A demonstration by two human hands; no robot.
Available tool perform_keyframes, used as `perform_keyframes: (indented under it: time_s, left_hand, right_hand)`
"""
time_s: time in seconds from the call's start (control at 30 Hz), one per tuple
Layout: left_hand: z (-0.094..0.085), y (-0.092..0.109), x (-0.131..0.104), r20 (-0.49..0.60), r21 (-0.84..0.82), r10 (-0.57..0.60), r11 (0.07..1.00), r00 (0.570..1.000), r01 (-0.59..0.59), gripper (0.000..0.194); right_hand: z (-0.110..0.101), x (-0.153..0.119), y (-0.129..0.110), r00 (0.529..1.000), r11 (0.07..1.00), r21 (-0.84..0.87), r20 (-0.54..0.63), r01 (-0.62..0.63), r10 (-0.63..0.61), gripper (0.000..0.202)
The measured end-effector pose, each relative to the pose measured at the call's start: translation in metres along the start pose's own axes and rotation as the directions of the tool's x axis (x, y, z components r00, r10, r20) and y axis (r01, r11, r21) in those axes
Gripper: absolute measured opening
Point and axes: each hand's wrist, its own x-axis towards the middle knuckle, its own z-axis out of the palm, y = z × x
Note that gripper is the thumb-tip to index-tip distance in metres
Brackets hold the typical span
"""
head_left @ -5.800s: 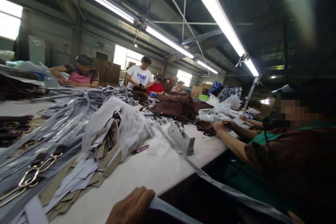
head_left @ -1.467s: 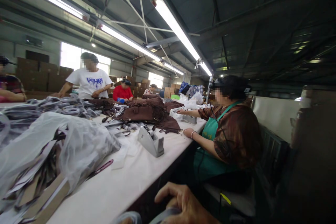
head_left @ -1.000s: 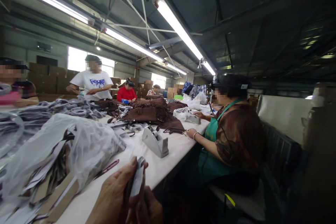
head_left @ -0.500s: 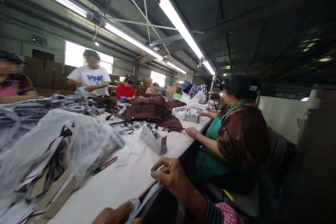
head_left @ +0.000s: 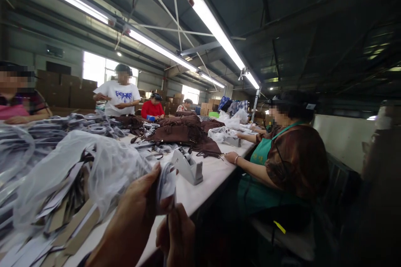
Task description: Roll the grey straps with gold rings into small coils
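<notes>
The long white table (head_left: 216, 171) stretches away ahead of me, and there's a co-worker (head_left: 294, 162) in a green apron along its right edge. Closer in, a big cloudy plastic bag (head_left: 115, 171) spills flat strips on my left; brown fabric pieces (head_left: 175, 131) heap up beyond, and a grey tape dispenser (head_left: 184, 167) sits nearer me. Now my left hand (head_left: 131, 208), half curled, thumb up, gripping! My right hand (head_left: 181, 233), just below, has fingers folded tight on the bundle's thin tail. And here's the grey coiled bundle (head_left: 166, 183), raised before the dispenser.
</notes>
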Motion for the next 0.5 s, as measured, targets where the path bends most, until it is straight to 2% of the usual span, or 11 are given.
perform_keyframes:
  time_s: [0.07, 0.13, 0.2, 0.27, 0.3, 0.37, 0.4, 0.5]
  left_hand:
    - [-0.005, -0.001, 0.002, -0.056, 0.142, 0.125, 0.983, 0.991, -0.116, 0.042]
    - [-0.012, -0.005, 0.005, -0.045, 0.363, 0.299, 0.894, 0.953, -0.263, 0.037]
    - [-0.022, -0.013, 0.009, 0.055, 0.59, 0.473, 0.695, 0.879, -0.411, 0.031]
    - [-0.035, -0.02, 0.013, 0.211, 0.701, 0.555, 0.487, 0.805, -0.52, 0.024]
    - [-0.043, -0.024, 0.015, 0.3, 0.714, 0.547, 0.414, 0.782, -0.564, 0.021]
    - [-0.06, -0.028, 0.018, 0.481, 0.714, 0.453, 0.295, 0.751, -0.635, 0.018]
    - [-0.069, -0.03, 0.018, 0.569, 0.704, 0.397, 0.216, 0.72, -0.676, 0.018]
    - [-0.095, -0.033, 0.016, 0.727, 0.628, 0.357, -0.001, 0.587, -0.778, 0.027]
  right_hand:
    - [0.001, -0.001, -0.002, 0.983, 0.977, 0.127, 0.082, -0.172, 0.162, 0.06]
    - [0.0, -0.002, -0.005, 0.931, 0.907, 0.243, 0.213, -0.344, 0.296, 0.062]
    - [-0.005, -0.001, -0.009, 0.869, 0.848, 0.258, 0.316, -0.464, 0.379, 0.06]
    - [-0.012, 0.003, -0.017, 0.811, 0.831, 0.178, 0.396, -0.527, 0.43, 0.056]
    - [-0.017, 0.007, -0.022, 0.784, 0.83, 0.135, 0.436, -0.542, 0.441, 0.055]
    - [-0.028, 0.017, -0.033, 0.718, 0.824, 0.063, 0.532, -0.563, 0.449, 0.051]
    - [-0.034, 0.023, -0.038, 0.679, 0.817, 0.03, 0.575, -0.575, 0.457, 0.049]
    - [-0.049, 0.045, -0.046, 0.606, 0.817, -0.094, 0.623, -0.569, 0.494, 0.043]
